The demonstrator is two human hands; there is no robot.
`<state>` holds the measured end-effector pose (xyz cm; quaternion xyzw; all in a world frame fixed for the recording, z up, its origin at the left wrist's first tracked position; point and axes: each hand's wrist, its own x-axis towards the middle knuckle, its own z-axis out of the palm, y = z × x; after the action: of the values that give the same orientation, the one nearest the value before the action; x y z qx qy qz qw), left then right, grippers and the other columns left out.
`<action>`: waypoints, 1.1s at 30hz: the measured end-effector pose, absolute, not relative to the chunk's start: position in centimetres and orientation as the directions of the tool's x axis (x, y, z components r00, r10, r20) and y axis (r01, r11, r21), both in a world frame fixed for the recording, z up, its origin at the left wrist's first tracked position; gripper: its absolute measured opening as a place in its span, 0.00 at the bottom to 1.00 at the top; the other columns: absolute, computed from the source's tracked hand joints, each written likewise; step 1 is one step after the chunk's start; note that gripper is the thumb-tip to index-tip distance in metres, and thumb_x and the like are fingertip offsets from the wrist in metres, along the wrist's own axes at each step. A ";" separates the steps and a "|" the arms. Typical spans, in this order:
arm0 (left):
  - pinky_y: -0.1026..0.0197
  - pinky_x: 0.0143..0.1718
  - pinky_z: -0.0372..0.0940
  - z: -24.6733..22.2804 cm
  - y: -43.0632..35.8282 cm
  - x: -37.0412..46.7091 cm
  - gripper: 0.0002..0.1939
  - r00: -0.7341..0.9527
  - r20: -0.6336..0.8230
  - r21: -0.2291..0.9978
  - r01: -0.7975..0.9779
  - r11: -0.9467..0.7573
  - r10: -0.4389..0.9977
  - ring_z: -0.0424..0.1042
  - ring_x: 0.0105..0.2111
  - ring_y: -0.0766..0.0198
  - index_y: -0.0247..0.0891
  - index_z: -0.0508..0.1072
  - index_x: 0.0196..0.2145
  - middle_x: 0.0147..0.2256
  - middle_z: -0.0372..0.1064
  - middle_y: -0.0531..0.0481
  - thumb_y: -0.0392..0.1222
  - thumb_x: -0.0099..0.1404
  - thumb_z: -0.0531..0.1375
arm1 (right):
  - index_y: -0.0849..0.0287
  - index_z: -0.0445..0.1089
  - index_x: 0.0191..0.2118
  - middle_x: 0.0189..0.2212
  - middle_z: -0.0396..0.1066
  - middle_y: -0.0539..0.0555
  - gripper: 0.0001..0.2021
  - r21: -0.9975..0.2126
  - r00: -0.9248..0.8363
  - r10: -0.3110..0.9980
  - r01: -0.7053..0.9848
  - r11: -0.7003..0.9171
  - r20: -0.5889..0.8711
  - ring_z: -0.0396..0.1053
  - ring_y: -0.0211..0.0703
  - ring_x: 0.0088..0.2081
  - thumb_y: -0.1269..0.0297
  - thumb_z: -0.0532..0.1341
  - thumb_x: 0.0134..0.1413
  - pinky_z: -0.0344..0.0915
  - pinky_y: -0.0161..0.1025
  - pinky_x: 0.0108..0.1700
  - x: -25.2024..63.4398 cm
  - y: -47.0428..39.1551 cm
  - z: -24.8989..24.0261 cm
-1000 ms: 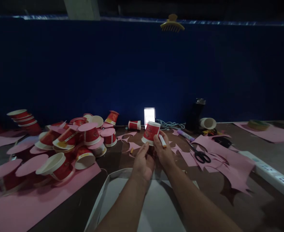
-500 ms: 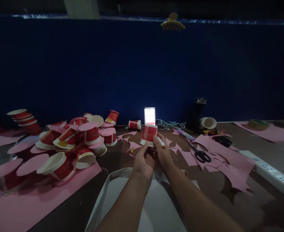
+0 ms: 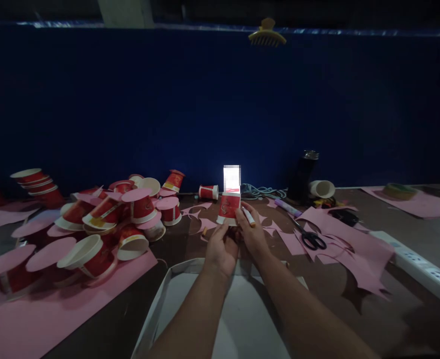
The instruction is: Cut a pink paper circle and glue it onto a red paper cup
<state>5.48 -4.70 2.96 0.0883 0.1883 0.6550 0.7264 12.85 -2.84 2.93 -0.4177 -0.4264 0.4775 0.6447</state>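
Observation:
A red paper cup with a white rim is held upside down in front of me, above the far edge of a white box lid. My left hand grips it from below at its rim. On the cup's right side, my right hand touches it with the fingertips and also holds a white marker with an orange end. Just behind the cup stands a lit phone.
Many red cups, several with pink discs, crowd the left on pink paper. To the right lie black scissors, pink scraps, a power strip and a dark bottle. The open box lid is beneath my forearms.
The cup has shifted slightly left and sits more upright in my hands. The marker in my right hand has tilted more steeply.

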 end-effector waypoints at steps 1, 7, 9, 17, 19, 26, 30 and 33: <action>0.68 0.25 0.63 3.0 -4.7 5.5 0.04 0.069 -0.151 0.378 -0.918 0.122 0.986 0.67 0.22 0.70 0.32 0.71 0.31 0.25 0.69 0.50 0.31 0.60 0.56 | 0.53 0.61 0.51 0.30 0.67 0.46 0.27 -0.949 0.175 0.971 -0.241 0.201 0.161 0.59 0.29 0.19 0.48 0.63 0.44 0.57 0.29 0.18 12.8 -2.8 2.9; 0.69 0.24 0.62 3.8 -4.6 5.0 0.05 0.021 -0.193 0.399 -0.912 0.098 0.981 0.67 0.22 0.70 0.33 0.71 0.31 0.25 0.69 0.50 0.30 0.61 0.55 | 0.53 0.59 0.54 0.36 0.70 0.52 0.25 -0.939 0.348 0.899 -0.117 0.325 0.267 0.68 0.39 0.31 0.49 0.57 0.52 0.67 0.37 0.32 13.0 -2.4 2.6; 0.69 0.24 0.62 4.0 -4.5 4.7 0.05 -0.009 -0.238 0.388 -0.917 0.087 0.971 0.66 0.22 0.71 0.34 0.71 0.32 0.24 0.68 0.52 0.30 0.61 0.55 | 0.53 0.59 0.56 0.41 0.70 0.54 0.23 -0.903 0.408 0.823 0.006 0.430 0.395 0.69 0.42 0.38 0.52 0.54 0.56 0.66 0.42 0.41 13.3 -2.7 2.8; 0.70 0.27 0.64 3.1 -3.9 4.2 0.05 -0.007 -0.186 0.378 -0.923 0.065 0.983 0.67 0.23 0.72 0.32 0.70 0.31 0.25 0.67 0.51 0.31 0.62 0.54 | 0.50 0.69 0.48 0.43 0.71 0.54 0.13 -0.576 0.150 0.566 0.370 0.729 0.811 0.68 0.45 0.43 0.65 0.56 0.57 0.64 0.47 0.48 13.3 -5.4 4.0; 0.71 0.24 0.63 2.8 -3.9 4.1 0.04 0.011 -0.195 0.404 -0.910 0.091 0.981 0.66 0.22 0.73 0.32 0.69 0.31 0.24 0.67 0.51 0.33 0.62 0.56 | 0.51 0.69 0.47 0.41 0.72 0.54 0.13 -0.515 0.092 0.526 0.403 0.757 0.845 0.69 0.45 0.42 0.67 0.56 0.56 0.65 0.47 0.47 13.2 -5.6 4.1; 0.72 0.27 0.65 2.3 -4.0 4.2 0.01 -0.004 -0.118 0.473 -0.880 0.053 0.993 0.70 0.26 0.72 0.32 0.70 0.29 0.27 0.70 0.50 0.32 0.57 0.60 | 0.54 0.68 0.44 0.38 0.71 0.55 0.10 -0.535 0.052 0.579 0.455 0.712 0.814 0.69 0.44 0.41 0.66 0.56 0.56 0.67 0.44 0.43 13.1 -5.5 3.9; 0.69 0.31 0.67 2.3 -4.0 4.3 0.02 -0.002 -0.161 0.476 -0.876 0.076 0.987 0.71 0.28 0.69 0.32 0.71 0.30 0.27 0.70 0.50 0.32 0.58 0.58 | 0.55 0.69 0.44 0.39 0.72 0.55 0.10 -0.540 0.027 0.599 0.467 0.700 0.800 0.69 0.45 0.42 0.65 0.56 0.56 0.66 0.45 0.46 13.0 -5.4 3.6; 0.68 0.32 0.68 2.2 -3.9 4.4 0.03 0.002 -0.193 0.480 -0.872 0.096 0.981 0.72 0.28 0.68 0.33 0.71 0.30 0.27 0.70 0.49 0.32 0.59 0.57 | 0.54 0.69 0.44 0.39 0.73 0.55 0.11 -0.565 0.016 0.635 0.474 0.675 0.773 0.69 0.47 0.43 0.63 0.55 0.57 0.66 0.47 0.47 13.0 -5.3 3.6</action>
<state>4.38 -3.92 2.25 0.1118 0.2444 0.6629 0.6988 13.04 -5.31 3.58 -0.3972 -0.6981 0.0677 0.5918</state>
